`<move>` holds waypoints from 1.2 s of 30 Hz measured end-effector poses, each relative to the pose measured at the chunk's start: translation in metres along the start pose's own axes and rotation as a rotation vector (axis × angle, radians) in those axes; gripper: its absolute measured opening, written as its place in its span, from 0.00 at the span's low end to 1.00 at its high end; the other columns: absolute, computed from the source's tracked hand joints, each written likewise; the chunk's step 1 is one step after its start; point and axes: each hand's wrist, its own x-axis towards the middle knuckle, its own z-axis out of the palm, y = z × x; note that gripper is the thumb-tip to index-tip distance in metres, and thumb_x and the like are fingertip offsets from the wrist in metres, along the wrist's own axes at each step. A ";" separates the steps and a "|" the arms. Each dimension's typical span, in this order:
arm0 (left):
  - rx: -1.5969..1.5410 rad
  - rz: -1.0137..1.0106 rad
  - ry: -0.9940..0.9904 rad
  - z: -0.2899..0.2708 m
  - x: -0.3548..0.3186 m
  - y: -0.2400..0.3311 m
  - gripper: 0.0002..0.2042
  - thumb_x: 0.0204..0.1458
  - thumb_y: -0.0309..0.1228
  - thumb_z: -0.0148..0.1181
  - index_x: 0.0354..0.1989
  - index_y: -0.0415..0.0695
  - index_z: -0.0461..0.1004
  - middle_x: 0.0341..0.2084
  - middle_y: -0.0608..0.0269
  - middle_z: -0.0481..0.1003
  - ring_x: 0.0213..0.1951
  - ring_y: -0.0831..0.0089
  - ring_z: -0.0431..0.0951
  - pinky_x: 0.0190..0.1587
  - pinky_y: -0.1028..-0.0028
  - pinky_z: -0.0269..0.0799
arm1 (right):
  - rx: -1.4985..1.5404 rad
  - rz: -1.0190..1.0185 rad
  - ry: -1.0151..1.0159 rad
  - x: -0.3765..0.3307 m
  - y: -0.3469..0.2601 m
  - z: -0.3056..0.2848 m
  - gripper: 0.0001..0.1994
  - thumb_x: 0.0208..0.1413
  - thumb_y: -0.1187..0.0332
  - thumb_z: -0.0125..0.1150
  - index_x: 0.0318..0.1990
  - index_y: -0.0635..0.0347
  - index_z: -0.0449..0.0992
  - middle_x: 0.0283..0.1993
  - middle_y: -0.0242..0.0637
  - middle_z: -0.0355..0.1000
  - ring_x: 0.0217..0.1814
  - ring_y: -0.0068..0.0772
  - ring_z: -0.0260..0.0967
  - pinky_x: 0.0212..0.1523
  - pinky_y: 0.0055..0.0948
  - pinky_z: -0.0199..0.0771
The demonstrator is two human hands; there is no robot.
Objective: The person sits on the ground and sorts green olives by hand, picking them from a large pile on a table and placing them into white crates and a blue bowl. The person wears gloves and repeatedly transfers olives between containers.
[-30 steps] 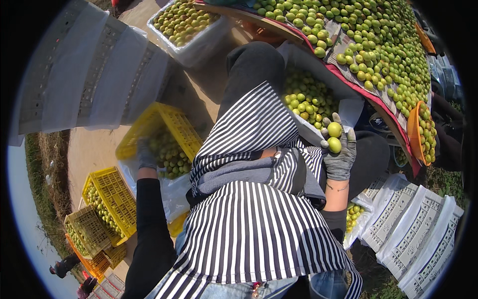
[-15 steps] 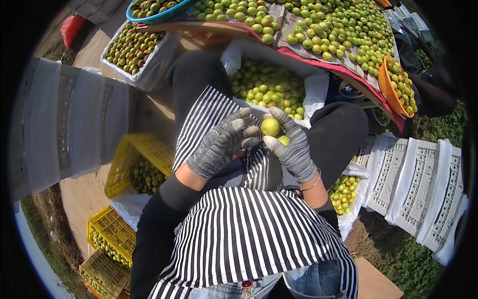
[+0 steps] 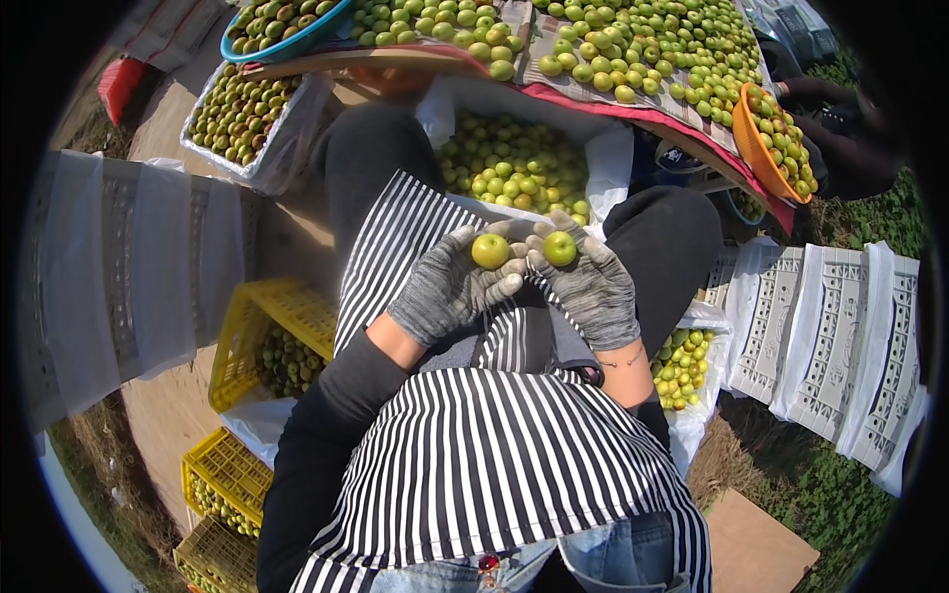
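Observation:
My left hand (image 3: 445, 289), in a grey knit glove with pale fingertips, is closed around a yellow-green jujube (image 3: 489, 251). A greener jujube (image 3: 560, 248) sits in the fingers of my right hand (image 3: 591, 295), gloved the same way. The two hands are side by side over my lap, palms turned up, their fingertips almost meeting. Just beyond them, between my knees, stands a box lined with white plastic (image 3: 608, 163), partly filled with green jujubes (image 3: 514, 178).
Beyond the box, a cloth-covered table (image 3: 539, 89) bears many jujubes, with an orange basket (image 3: 756, 148) at its right and a blue basin (image 3: 297, 44) at its left. Yellow crates (image 3: 297, 306) stand at my left. Grey crates with plastic liners (image 3: 761, 326) lie to the right.
My left hand has turned palm up and now shows a jujube in its fingers. My right hand has turned its palm up too, with one jujube visible. The view has shifted slightly.

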 end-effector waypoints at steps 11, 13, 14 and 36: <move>0.123 -0.076 0.060 -0.003 0.000 0.005 0.22 0.57 0.45 0.43 0.45 0.36 0.66 0.30 0.48 0.74 0.16 0.77 0.72 0.14 0.83 0.69 | -0.748 -0.101 0.002 -0.004 0.008 0.005 0.23 0.45 0.76 0.62 0.52 0.60 0.66 0.42 0.32 0.67 0.46 0.23 0.65 0.49 0.21 0.67; 0.120 -0.099 0.045 -0.006 0.001 0.006 0.26 0.57 0.50 0.39 0.44 0.34 0.66 0.23 0.53 0.75 0.11 0.78 0.69 0.09 0.82 0.65 | -0.899 -0.171 0.035 -0.005 0.009 0.002 0.22 0.44 0.75 0.63 0.50 0.60 0.67 0.42 0.31 0.67 0.45 0.21 0.64 0.48 0.21 0.67; 0.126 -0.120 0.000 -0.008 0.001 0.007 0.27 0.57 0.51 0.39 0.43 0.34 0.67 0.23 0.53 0.75 0.11 0.78 0.69 0.09 0.82 0.65 | -0.973 -0.208 0.059 -0.005 0.009 0.001 0.22 0.44 0.75 0.64 0.49 0.59 0.68 0.42 0.30 0.67 0.45 0.20 0.64 0.47 0.21 0.67; 0.272 0.040 0.302 -0.010 0.006 -0.003 0.08 0.56 0.31 0.47 0.37 0.39 0.68 0.30 0.58 0.71 0.28 0.73 0.71 0.31 0.77 0.73 | -0.228 0.048 0.035 0.008 0.013 -0.028 0.26 0.58 0.48 0.43 0.51 0.63 0.65 0.40 0.40 0.69 0.34 0.26 0.69 0.32 0.20 0.73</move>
